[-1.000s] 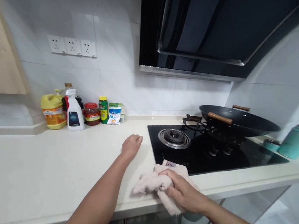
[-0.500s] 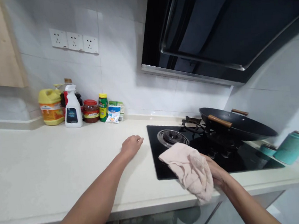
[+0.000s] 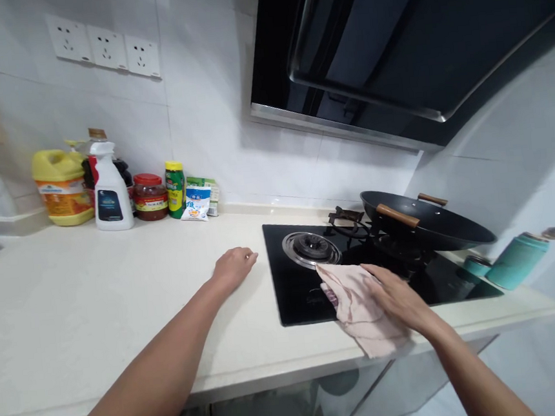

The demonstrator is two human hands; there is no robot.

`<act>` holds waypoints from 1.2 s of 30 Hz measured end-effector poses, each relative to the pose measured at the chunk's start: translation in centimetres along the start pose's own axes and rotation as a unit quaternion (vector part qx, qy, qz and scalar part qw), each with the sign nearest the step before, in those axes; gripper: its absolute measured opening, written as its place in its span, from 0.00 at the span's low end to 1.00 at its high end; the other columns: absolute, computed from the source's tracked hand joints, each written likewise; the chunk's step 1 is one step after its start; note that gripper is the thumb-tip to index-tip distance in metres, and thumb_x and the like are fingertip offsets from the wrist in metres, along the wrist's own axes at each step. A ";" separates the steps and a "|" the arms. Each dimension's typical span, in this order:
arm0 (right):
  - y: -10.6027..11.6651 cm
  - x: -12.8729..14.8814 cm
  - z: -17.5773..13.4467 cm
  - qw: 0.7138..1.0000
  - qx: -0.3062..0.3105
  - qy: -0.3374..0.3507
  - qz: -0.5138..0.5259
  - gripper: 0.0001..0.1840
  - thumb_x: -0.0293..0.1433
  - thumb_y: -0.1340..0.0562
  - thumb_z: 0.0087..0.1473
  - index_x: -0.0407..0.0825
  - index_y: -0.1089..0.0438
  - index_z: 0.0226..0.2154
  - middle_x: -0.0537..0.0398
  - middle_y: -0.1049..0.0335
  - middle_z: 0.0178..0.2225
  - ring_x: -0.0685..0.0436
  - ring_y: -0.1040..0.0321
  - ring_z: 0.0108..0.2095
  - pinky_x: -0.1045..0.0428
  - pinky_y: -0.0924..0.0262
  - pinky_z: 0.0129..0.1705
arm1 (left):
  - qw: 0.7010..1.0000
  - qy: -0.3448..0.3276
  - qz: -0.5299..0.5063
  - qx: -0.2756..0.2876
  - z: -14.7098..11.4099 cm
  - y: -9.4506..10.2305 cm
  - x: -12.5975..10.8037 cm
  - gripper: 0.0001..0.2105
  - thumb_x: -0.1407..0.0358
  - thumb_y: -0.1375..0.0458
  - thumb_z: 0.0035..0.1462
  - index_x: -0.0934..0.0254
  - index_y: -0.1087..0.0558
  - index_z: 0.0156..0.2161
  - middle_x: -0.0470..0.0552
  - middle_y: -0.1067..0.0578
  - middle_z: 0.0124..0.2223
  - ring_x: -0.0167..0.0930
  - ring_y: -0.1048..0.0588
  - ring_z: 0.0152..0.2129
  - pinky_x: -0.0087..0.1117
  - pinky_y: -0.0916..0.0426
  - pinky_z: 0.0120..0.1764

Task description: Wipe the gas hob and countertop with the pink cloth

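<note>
on my feed, cloth lies over the front edge of the stove, right hand on top; can't tell if fingers pinch it. left hand curled closed, left of the stove. i'd keep cloth flat, palm pressure even.

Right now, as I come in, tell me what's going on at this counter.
A person has their right hand on a pink cloth, which lies over the front edge of the black cooktop and onto the counter. Their left hand, loosely curled, is at the counter just left of the cooktop. A wok sits over the cooktop's right side, and a white spray bottle stands farther left among other containers near the wall.
</note>
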State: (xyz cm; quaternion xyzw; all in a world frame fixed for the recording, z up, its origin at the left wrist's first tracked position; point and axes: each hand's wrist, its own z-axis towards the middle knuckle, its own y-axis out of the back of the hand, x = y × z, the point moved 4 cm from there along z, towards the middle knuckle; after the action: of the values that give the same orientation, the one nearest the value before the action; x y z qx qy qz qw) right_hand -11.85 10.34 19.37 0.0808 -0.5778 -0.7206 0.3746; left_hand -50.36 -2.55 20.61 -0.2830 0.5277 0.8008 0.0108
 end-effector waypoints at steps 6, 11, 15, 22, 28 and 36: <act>-5.6 5.5 1.4 0.985 0.149 -0.014 -0.090 0.36 0.56 0.53 0.62 0.63 0.49 0.68 0.50 0.63 0.72 0.27 0.72 0.71 0.26 0.69 0.65 | 1.000 0.000 0.007 0.005 0.1 -0.1 0.0 0.17 0.56 0.51 0.63 0.59 0.20 0.39 0.53 0.19 0.43 0.38 0.24 0.41 0.33 0.34 0.39; -6.7 13.4 2.2 0.972 0.212 0.093 -0.023 0.39 0.60 0.50 0.60 0.64 0.48 0.68 0.47 0.65 0.73 0.24 0.78 0.71 0.25 0.76 0.64 | 1.000 -0.003 0.021 0.011 0.2 -0.4 0.0 0.18 0.56 0.52 0.63 0.59 0.21 0.39 0.53 0.19 0.44 0.38 0.24 0.41 0.33 0.34 0.41; -7.5 19.2 0.4 0.953 0.212 0.214 0.023 0.35 0.57 0.45 0.59 0.63 0.41 0.64 0.49 0.61 0.72 0.25 0.75 0.71 0.25 0.76 0.65 | 0.999 -0.015 0.031 0.010 0.2 -0.4 -0.2 0.18 0.56 0.52 0.63 0.59 0.21 0.40 0.53 0.19 0.44 0.38 0.24 0.42 0.32 0.34 0.41; -6.1 18.5 -3.6 0.951 0.142 0.266 0.070 0.22 0.42 0.49 0.67 0.58 0.35 0.60 0.56 0.47 0.68 0.40 0.60 0.70 0.38 0.67 0.70 | 0.999 -0.026 0.045 0.014 0.1 -0.5 -0.4 0.18 0.55 0.52 0.63 0.59 0.21 0.39 0.53 0.19 0.44 0.38 0.23 0.41 0.32 0.35 0.40; -5.7 9.3 -2.0 0.988 0.045 0.148 0.018 0.25 0.38 0.53 0.68 0.48 0.36 0.61 0.47 0.41 0.65 0.41 0.50 0.67 0.40 0.59 0.69 | 0.998 -0.023 0.047 0.031 0.1 -0.6 -0.3 0.19 0.54 0.53 0.62 0.59 0.21 0.39 0.53 0.19 0.44 0.39 0.24 0.41 0.33 0.35 0.38; -6.6 2.5 4.8 0.992 0.025 -0.042 -0.114 0.28 0.35 0.57 0.67 0.39 0.37 0.60 0.38 0.38 0.62 0.36 0.45 0.64 0.43 0.58 0.67 | 0.998 -0.027 0.046 0.037 0.1 -0.9 -0.5 0.19 0.54 0.53 0.62 0.59 0.21 0.40 0.52 0.19 0.45 0.39 0.24 0.41 0.34 0.34 0.39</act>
State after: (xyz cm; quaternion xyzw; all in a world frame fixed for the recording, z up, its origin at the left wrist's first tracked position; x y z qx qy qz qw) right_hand -19.19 12.80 15.81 0.1255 -0.5980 -0.7465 0.2636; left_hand -49.74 -1.96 20.12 -0.2362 0.5689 0.7877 -0.0015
